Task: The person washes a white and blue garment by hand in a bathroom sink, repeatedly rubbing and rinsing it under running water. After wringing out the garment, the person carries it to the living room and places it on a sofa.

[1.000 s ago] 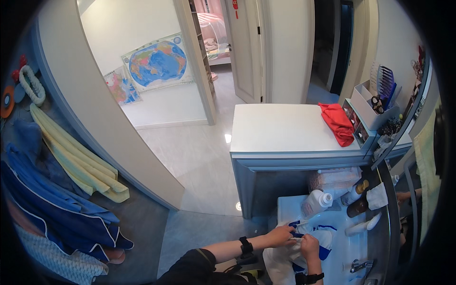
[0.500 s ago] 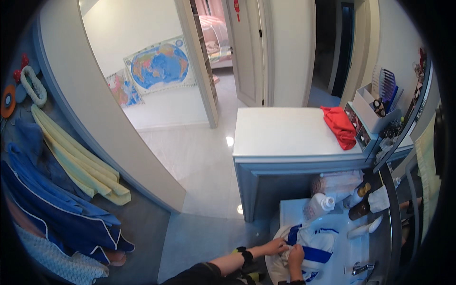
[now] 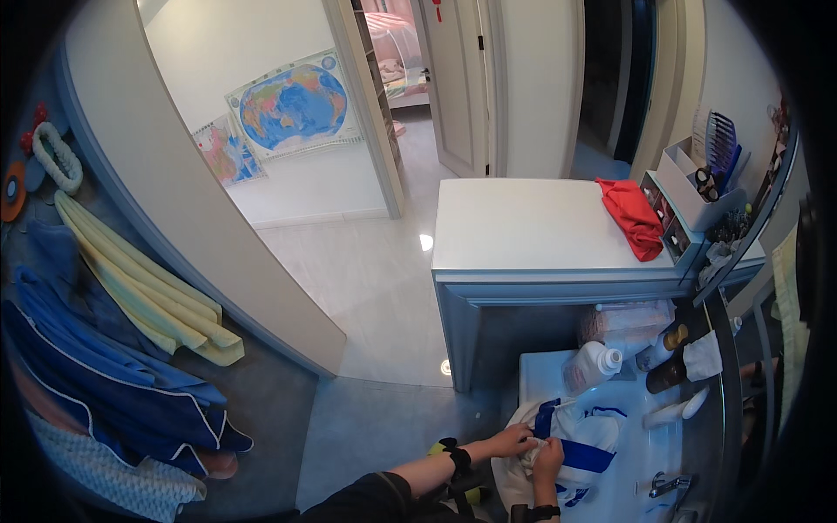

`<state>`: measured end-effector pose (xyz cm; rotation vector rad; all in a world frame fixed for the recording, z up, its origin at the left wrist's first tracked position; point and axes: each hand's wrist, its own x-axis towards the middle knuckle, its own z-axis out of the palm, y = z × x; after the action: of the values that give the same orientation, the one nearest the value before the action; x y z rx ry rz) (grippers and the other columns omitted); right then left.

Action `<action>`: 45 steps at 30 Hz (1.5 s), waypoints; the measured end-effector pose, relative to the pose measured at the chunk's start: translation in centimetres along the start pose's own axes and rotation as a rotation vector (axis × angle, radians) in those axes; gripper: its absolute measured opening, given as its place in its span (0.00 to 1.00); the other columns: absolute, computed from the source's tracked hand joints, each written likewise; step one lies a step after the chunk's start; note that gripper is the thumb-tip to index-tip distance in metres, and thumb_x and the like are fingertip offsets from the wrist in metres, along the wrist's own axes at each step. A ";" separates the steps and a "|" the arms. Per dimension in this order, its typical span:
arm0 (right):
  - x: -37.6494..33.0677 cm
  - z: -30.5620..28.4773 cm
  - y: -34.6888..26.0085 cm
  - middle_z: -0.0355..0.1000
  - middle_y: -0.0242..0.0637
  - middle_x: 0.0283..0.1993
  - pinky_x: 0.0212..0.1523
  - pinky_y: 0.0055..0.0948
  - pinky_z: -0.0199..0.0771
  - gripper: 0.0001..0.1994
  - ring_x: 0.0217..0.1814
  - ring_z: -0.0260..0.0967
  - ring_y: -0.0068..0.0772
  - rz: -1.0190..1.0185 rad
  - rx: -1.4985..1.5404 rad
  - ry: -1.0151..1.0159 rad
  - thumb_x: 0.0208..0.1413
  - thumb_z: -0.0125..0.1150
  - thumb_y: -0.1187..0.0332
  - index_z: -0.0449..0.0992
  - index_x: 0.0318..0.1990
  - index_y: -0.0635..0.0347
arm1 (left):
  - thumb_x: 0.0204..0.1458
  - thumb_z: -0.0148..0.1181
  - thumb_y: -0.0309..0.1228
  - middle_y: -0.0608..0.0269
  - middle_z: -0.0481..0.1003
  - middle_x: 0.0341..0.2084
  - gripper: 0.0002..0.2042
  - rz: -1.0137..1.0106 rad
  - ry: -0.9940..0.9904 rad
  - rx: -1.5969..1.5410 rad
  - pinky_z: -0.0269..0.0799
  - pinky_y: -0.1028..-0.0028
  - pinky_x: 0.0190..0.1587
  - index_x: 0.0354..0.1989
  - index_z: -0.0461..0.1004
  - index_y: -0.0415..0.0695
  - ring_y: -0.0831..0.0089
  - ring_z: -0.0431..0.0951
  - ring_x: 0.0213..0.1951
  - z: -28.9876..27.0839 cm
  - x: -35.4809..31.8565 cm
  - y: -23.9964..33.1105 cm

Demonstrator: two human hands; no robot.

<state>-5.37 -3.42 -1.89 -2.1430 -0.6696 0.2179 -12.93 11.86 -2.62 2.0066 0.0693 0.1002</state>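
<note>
A white garment with blue panels [image 3: 586, 456] lies bunched in the white washbasin [image 3: 641, 458], part of it draped over the near left rim. My left hand [image 3: 513, 440] pinches its cloth at the left side, fingers bent together. Close beside it, my right hand [image 3: 549, 455] is closed on the same garment, thumb and fingers gathering a fold. The two hands almost touch. The fold between them is partly hidden by the fingers.
Behind the basin stand a white bottle [image 3: 593, 366], a brown bottle [image 3: 667, 376] and a clear package [image 3: 628, 321]. The faucet [image 3: 670, 484] is at the right. A white counter [image 3: 514, 227] holds a red cloth [image 3: 629, 218]. Towels [image 3: 148, 279] hang at the left.
The view has shifted slightly. Both hands stay on the garment, with only a small change in the fingers' position.
</note>
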 end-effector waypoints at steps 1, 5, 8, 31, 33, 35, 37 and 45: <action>0.0 0.0 0.1 0.67 0.49 0.30 0.36 0.43 0.66 0.04 0.34 0.66 0.54 0.008 0.009 -0.009 0.47 0.47 0.76 0.69 0.30 0.66 | 0.56 0.52 0.42 0.47 0.68 0.34 0.18 -0.018 0.014 -0.002 0.64 0.61 0.43 0.30 0.73 0.36 0.53 0.69 0.40 0.1 0.0 0.1; 0.1 0.0 0.5 0.68 0.50 0.30 0.37 0.42 0.66 0.04 0.35 0.66 0.54 0.023 -0.008 -0.002 0.48 0.48 0.76 0.69 0.30 0.66 | 0.56 0.53 0.42 0.47 0.69 0.34 0.18 -0.076 -0.012 0.025 0.64 0.61 0.44 0.30 0.74 0.36 0.52 0.69 0.39 0.1 0.2 0.1; 0.1 -0.1 0.5 0.68 0.49 0.30 0.36 0.42 0.67 0.04 0.35 0.67 0.54 0.008 0.049 0.001 0.48 0.47 0.76 0.69 0.30 0.66 | 0.54 0.54 0.41 0.45 0.70 0.33 0.18 -0.020 0.041 0.018 0.65 0.59 0.42 0.29 0.74 0.35 0.50 0.70 0.38 0.2 0.2 0.1; 0.6 -0.1 1.0 0.69 0.50 0.28 0.34 0.43 0.67 0.05 0.32 0.67 0.55 0.018 0.035 0.001 0.47 0.48 0.77 0.71 0.29 0.66 | 0.54 0.53 0.44 0.45 0.70 0.32 0.19 -0.011 0.039 -0.016 0.65 0.60 0.42 0.33 0.76 0.37 0.51 0.70 0.38 0.6 0.5 -0.9; 0.6 0.0 1.2 0.69 0.50 0.28 0.34 0.43 0.67 0.04 0.32 0.67 0.55 0.019 0.036 0.010 0.46 0.48 0.77 0.71 0.29 0.65 | 0.54 0.53 0.44 0.45 0.70 0.32 0.19 0.003 0.054 -0.016 0.65 0.60 0.42 0.33 0.76 0.37 0.51 0.70 0.38 0.5 0.5 -0.9; 0.6 0.1 1.3 0.69 0.50 0.28 0.34 0.43 0.67 0.04 0.32 0.68 0.55 0.014 0.039 0.016 0.46 0.48 0.77 0.71 0.29 0.65 | 0.54 0.53 0.44 0.45 0.70 0.31 0.19 0.007 0.054 -0.016 0.65 0.59 0.42 0.33 0.76 0.37 0.51 0.70 0.38 0.4 0.5 -0.7; 0.6 0.1 1.3 0.69 0.50 0.28 0.34 0.43 0.67 0.04 0.32 0.68 0.55 0.022 0.040 0.024 0.46 0.48 0.77 0.71 0.29 0.65 | 0.54 0.53 0.44 0.45 0.70 0.31 0.19 0.012 0.042 -0.022 0.65 0.59 0.41 0.33 0.76 0.37 0.51 0.70 0.38 0.2 0.4 -0.5; 0.6 0.3 1.1 0.69 0.49 0.27 0.34 0.42 0.67 0.04 0.32 0.68 0.54 0.051 0.031 0.052 0.46 0.49 0.77 0.71 0.28 0.64 | 0.57 0.52 0.43 0.47 0.70 0.35 0.18 -0.035 -0.022 0.004 0.65 0.61 0.45 0.35 0.75 0.37 0.53 0.70 0.40 -0.3 0.5 -0.1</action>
<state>-4.57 -3.39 -2.89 -2.1305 -0.5788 0.1974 -12.50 12.20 -2.58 2.0093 0.0902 0.0555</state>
